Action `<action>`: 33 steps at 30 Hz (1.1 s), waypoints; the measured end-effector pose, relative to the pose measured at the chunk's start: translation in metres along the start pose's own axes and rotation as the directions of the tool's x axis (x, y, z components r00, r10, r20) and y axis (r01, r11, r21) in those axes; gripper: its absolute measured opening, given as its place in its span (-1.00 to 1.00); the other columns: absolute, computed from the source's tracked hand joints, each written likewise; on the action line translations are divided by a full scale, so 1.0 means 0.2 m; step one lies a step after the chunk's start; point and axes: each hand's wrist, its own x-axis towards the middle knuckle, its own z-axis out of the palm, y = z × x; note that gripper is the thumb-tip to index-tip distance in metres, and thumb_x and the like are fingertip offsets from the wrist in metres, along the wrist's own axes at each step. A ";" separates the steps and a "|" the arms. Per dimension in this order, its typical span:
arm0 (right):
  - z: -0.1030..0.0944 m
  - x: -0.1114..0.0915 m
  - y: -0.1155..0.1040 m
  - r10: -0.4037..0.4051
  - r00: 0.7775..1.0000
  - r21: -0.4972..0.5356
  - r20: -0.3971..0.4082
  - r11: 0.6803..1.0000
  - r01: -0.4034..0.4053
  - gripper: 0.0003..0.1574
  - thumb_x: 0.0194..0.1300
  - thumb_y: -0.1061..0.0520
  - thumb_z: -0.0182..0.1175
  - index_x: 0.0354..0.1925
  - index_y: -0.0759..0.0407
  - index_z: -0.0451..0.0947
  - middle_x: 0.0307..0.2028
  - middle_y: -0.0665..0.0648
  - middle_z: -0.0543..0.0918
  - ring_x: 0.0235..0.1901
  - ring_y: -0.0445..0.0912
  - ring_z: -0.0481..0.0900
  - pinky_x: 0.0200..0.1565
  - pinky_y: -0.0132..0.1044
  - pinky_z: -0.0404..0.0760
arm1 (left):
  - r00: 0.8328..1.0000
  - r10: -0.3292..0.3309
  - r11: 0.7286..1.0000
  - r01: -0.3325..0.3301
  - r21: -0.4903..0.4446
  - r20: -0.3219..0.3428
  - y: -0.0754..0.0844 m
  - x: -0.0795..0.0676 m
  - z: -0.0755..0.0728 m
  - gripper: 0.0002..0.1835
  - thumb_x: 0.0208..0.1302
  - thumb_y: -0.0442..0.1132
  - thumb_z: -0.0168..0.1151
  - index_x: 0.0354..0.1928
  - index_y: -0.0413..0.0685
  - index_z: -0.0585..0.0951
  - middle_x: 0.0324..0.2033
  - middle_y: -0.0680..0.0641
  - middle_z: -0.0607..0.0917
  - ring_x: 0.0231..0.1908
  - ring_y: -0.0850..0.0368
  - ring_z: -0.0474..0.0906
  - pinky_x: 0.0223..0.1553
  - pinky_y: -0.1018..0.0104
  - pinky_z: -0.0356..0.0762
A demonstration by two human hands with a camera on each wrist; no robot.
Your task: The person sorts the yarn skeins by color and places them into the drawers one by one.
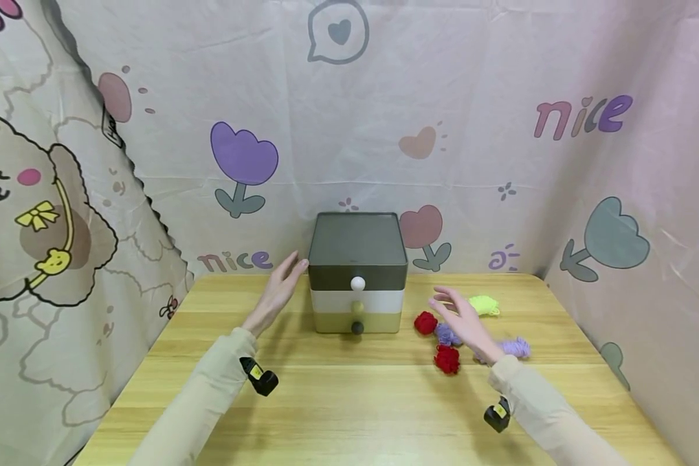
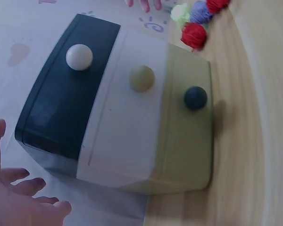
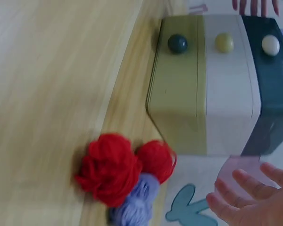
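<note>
A small three-drawer box (image 1: 358,301) stands at the back middle of the table, its drawers pushed in. The top drawer (image 2: 61,94) is dark with a white knob (image 1: 358,283), the middle one white with a yellowish knob (image 2: 142,78), the bottom one olive with a dark knob (image 3: 177,43). My left hand (image 1: 278,288) is raised at the box's left side, fingers extended by its upper corner and holding nothing. To the right of the box, my right hand (image 1: 465,320) hovers with loosely spread fingers, nothing in it, over several small yarn balls.
Red yarn balls (image 1: 446,359), purple yarn (image 1: 515,348) and a yellow-green yarn bundle (image 1: 485,305) lie on the right of the wooden table (image 1: 338,408). A printed cloth (image 1: 349,129) hangs right behind the box and along both sides.
</note>
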 end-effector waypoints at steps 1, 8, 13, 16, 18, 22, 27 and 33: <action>0.01 0.00 -0.01 -0.007 1.000 0.004 0.002 1.000 0.007 -0.30 0.55 -0.05 0.02 0.44 0.34 0.24 0.35 0.47 0.43 0.34 0.33 0.39 0.42 0.21 0.35 | 1.000 0.002 0.999 -0.002 -0.034 0.000 0.01 0.01 0.00 -0.22 0.55 0.12 -0.05 0.60 -0.11 0.02 0.59 -0.20 0.06 0.58 -0.14 -0.02 0.61 0.00 -0.06; 0.09 0.04 -0.11 -0.048 0.999 0.033 0.007 0.998 0.048 -0.41 0.53 0.03 0.06 0.35 0.36 0.36 0.27 0.44 0.52 0.26 0.27 0.52 0.37 0.13 0.44 | 1.000 -0.010 0.989 0.009 -0.146 -0.004 0.06 0.07 0.02 -0.28 0.54 -0.01 0.04 0.57 -0.17 0.12 0.56 -0.20 0.16 0.57 -0.09 0.05 0.60 0.02 -0.01; 0.15 0.07 -0.18 -0.052 0.997 0.142 0.056 0.989 0.044 -0.41 0.53 0.06 0.07 0.35 0.37 0.35 0.25 0.46 0.54 0.24 0.29 0.53 0.32 0.11 0.51 | 1.000 -0.028 0.986 0.028 -0.161 0.003 0.09 0.10 0.03 -0.32 0.52 -0.08 0.07 0.54 -0.20 0.18 0.55 -0.20 0.21 0.55 -0.09 0.11 0.58 0.00 0.08; 0.18 0.09 -0.20 -0.054 0.995 0.210 0.088 0.977 0.034 -0.42 0.52 0.08 0.07 0.35 0.37 0.35 0.22 0.46 0.57 0.19 0.28 0.57 0.28 0.08 0.56 | 0.999 -0.045 0.985 0.044 -0.170 -0.005 0.11 0.12 0.04 -0.33 0.51 -0.12 0.08 0.53 -0.22 0.19 0.54 -0.22 0.23 0.52 -0.09 0.17 0.55 0.01 0.15; 0.20 0.10 -0.21 -0.058 0.992 0.239 0.113 0.971 0.030 -0.43 0.53 0.09 0.07 0.35 0.36 0.35 0.20 0.46 0.58 0.16 0.26 0.59 0.26 0.06 0.59 | 0.998 -0.057 0.983 0.054 -0.178 -0.012 0.11 0.13 0.04 -0.35 0.51 -0.15 0.08 0.53 -0.21 0.21 0.52 -0.22 0.26 0.48 -0.06 0.24 0.51 0.07 0.24; 0.23 0.12 -0.23 -0.080 0.986 0.285 0.149 0.958 0.035 -0.44 0.52 0.11 0.07 0.34 0.38 0.35 0.16 0.49 0.59 0.11 0.27 0.62 0.21 0.03 0.63 | 0.996 -0.082 0.978 0.076 -0.193 -0.023 0.11 0.15 0.05 -0.39 0.51 -0.20 0.05 0.52 -0.18 0.24 0.49 -0.23 0.33 0.33 0.02 0.34 0.34 0.17 0.37; 0.29 0.13 -0.28 -0.116 0.981 0.341 0.156 0.938 0.057 -0.47 0.50 0.15 0.09 0.30 0.43 0.37 0.12 0.54 0.60 0.06 0.31 0.64 0.14 -0.02 0.69 | 0.997 -0.078 0.975 0.071 -0.211 -0.023 0.11 0.16 0.05 -0.41 0.50 -0.28 0.03 0.51 -0.23 0.24 0.49 -0.26 0.30 0.39 -0.04 0.32 0.43 0.13 0.35; 0.36 0.14 -0.32 -0.120 0.983 0.412 0.140 0.910 0.053 -0.49 0.47 0.19 0.13 0.28 0.42 0.40 0.11 0.56 0.60 0.04 0.25 0.67 0.16 -0.02 0.68 | 0.998 -0.063 0.972 0.059 -0.226 -0.011 0.11 0.16 0.04 -0.41 0.49 -0.33 0.01 0.50 -0.28 0.23 0.51 -0.27 0.25 0.46 -0.10 0.26 0.49 0.03 0.27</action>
